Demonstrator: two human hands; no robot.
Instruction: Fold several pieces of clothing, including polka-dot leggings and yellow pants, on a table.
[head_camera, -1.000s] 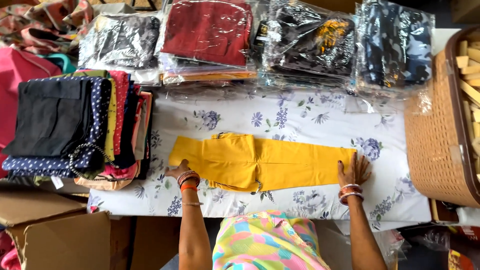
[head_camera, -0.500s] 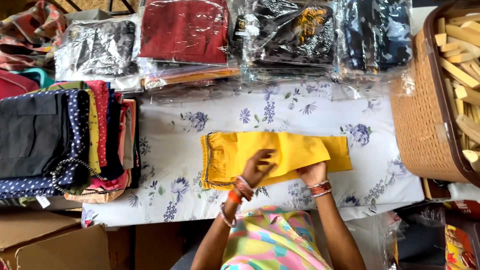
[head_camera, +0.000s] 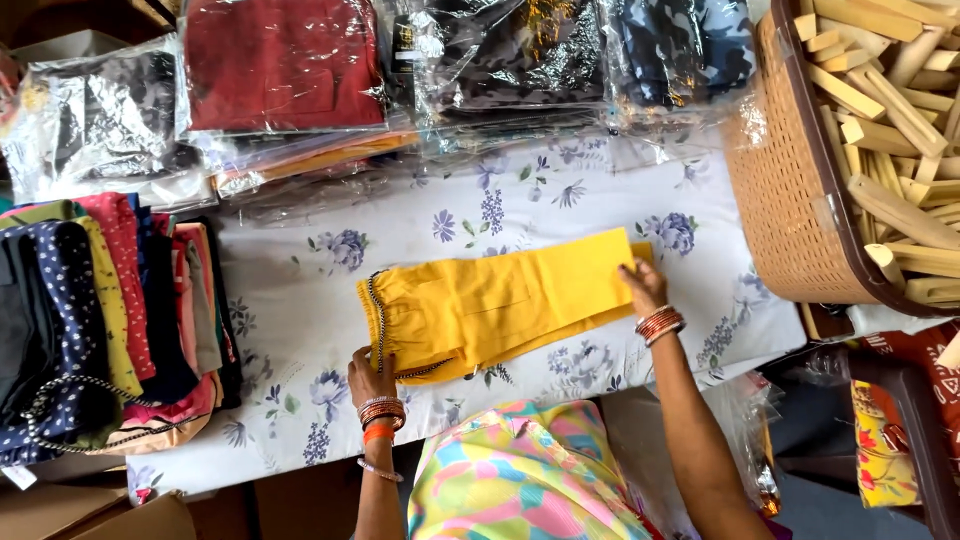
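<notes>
Your left hand (head_camera: 370, 378) pinched the near corner of the folded yellow garment (head_camera: 495, 305) at its waistband end, while your right hand (head_camera: 643, 285) lay with fingers pressed flat on the far, narrow end. The garment lay between your hands on the floral-covered surface (head_camera: 300, 320), its long axis running hand to hand, slightly tilted, the right end farther from you.

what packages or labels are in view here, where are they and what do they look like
Clear plastic packet of red cloth: far edge, left of centre, flat rectangle.
Clear packet of black patterned cloth: far centre, with a small dark label.
Clear packet of blue camouflage cloth: far right, beside the basket.
</notes>
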